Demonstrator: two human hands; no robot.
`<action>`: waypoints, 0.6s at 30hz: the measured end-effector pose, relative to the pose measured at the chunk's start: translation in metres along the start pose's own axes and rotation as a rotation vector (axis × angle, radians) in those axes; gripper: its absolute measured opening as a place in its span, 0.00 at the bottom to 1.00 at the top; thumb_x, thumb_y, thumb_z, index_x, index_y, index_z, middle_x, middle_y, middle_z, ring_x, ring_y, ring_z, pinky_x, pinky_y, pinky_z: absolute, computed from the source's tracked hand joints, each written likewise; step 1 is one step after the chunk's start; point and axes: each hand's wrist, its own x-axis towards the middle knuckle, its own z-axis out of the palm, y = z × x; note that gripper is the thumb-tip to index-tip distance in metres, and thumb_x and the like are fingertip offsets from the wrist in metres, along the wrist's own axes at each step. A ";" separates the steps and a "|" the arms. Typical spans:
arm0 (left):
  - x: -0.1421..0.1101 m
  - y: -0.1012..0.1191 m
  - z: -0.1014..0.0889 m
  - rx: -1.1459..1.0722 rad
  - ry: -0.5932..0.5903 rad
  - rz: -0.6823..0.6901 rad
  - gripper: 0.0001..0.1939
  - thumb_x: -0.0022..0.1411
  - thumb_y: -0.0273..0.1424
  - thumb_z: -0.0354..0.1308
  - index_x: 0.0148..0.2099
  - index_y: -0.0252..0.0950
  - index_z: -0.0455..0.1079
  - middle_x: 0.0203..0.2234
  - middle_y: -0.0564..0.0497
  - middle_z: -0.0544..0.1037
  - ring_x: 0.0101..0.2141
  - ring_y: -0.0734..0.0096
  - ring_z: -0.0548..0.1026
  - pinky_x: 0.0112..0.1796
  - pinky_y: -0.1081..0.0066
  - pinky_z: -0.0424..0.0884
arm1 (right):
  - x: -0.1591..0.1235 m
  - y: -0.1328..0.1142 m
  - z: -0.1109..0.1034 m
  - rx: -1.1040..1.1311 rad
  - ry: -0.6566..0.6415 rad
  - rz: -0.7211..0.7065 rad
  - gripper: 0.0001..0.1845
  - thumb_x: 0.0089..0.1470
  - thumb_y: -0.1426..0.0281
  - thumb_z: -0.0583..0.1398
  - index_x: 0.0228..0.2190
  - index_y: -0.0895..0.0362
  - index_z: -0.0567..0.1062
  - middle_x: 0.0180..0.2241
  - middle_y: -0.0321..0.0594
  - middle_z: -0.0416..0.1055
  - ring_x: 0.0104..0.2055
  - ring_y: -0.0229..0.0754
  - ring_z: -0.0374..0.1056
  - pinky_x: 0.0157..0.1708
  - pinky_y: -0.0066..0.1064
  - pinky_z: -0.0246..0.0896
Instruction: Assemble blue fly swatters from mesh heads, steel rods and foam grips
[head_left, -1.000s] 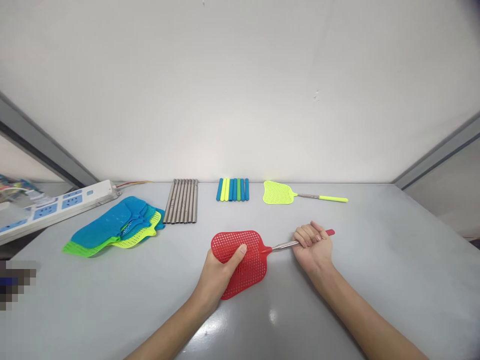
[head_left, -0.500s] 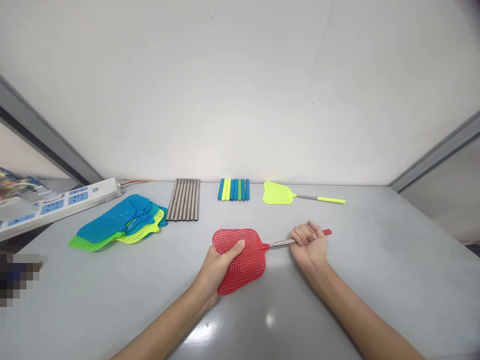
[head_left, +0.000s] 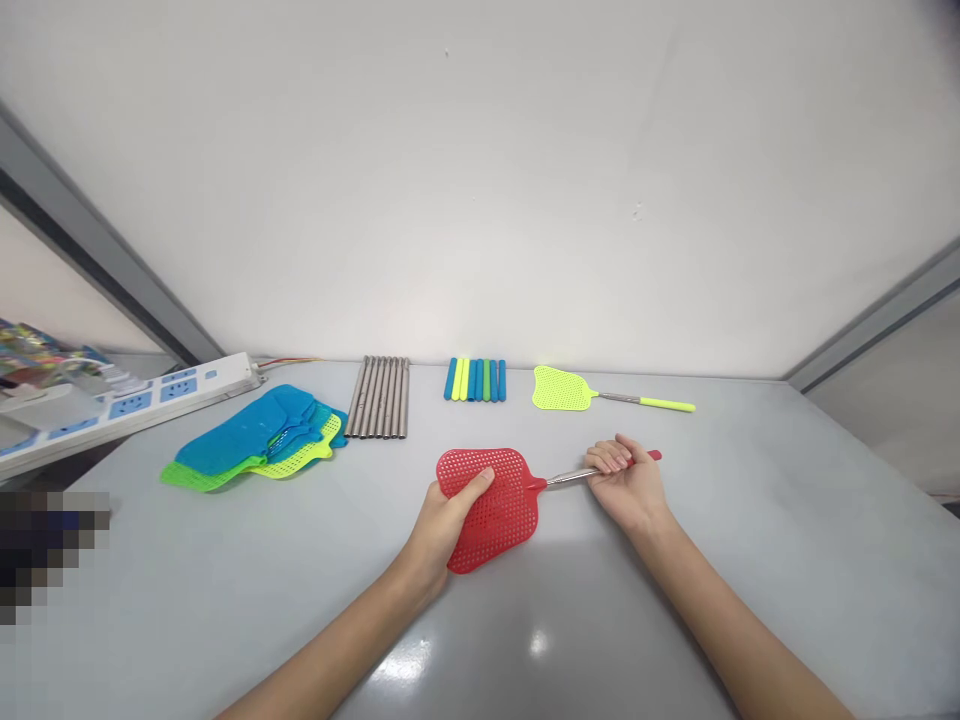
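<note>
A red fly swatter point(head_left: 504, 520) with a perforated head and a silver metal rod is held over the front middle of the table. My left hand point(head_left: 442, 525) grips the head's left side, thumb on top and the other fingers hidden beneath. Around the handle end, the fingers of my right hand point(head_left: 626, 485) are wrapped, palm turned up. A bit of the red grip sticks out to the right of that hand; the rest of the grip is hidden. Behind the red swatter lies a complete yellow fly swatter point(head_left: 562, 390) with a metal rod and yellow handle.
Blue, green and yellow swatter heads point(head_left: 247, 430) lie piled at left, beside a white power strip point(head_left: 180, 390). Several metal rods point(head_left: 379, 400) and several coloured handle grips point(head_left: 476, 380) are lined up near the back wall. A pixelated patch covers the left edge.
The view has shifted slightly, so the table things appear a little further right. Both hands keep hold of the red fly swatter; its head looks a little flatter.
</note>
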 end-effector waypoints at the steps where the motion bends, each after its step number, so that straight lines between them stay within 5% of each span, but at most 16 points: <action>1: 0.000 0.000 0.000 0.001 0.012 0.003 0.17 0.47 0.39 0.58 0.36 0.30 0.69 0.32 0.42 0.76 0.31 0.62 0.74 0.32 0.67 0.70 | 0.001 -0.001 -0.001 -0.016 -0.012 0.010 0.18 0.46 0.76 0.50 0.15 0.56 0.43 0.12 0.27 0.42 0.13 0.29 0.46 0.14 0.22 0.51; 9: 0.005 0.005 -0.005 0.024 0.011 0.043 0.21 0.47 0.41 0.57 0.38 0.29 0.70 0.29 0.42 0.77 0.27 0.65 0.75 0.25 0.72 0.69 | 0.010 -0.009 -0.007 -0.040 -0.009 0.011 0.15 0.46 0.77 0.49 0.16 0.56 0.46 0.15 0.28 0.48 0.16 0.31 0.51 0.18 0.26 0.56; 18: 0.007 0.000 -0.008 -0.047 0.016 0.144 0.22 0.47 0.41 0.57 0.39 0.28 0.69 0.29 0.42 0.77 0.28 0.65 0.74 0.29 0.69 0.70 | 0.012 -0.018 -0.003 0.092 0.091 0.027 0.09 0.44 0.77 0.49 0.19 0.56 0.52 0.15 0.28 0.52 0.16 0.31 0.52 0.19 0.26 0.55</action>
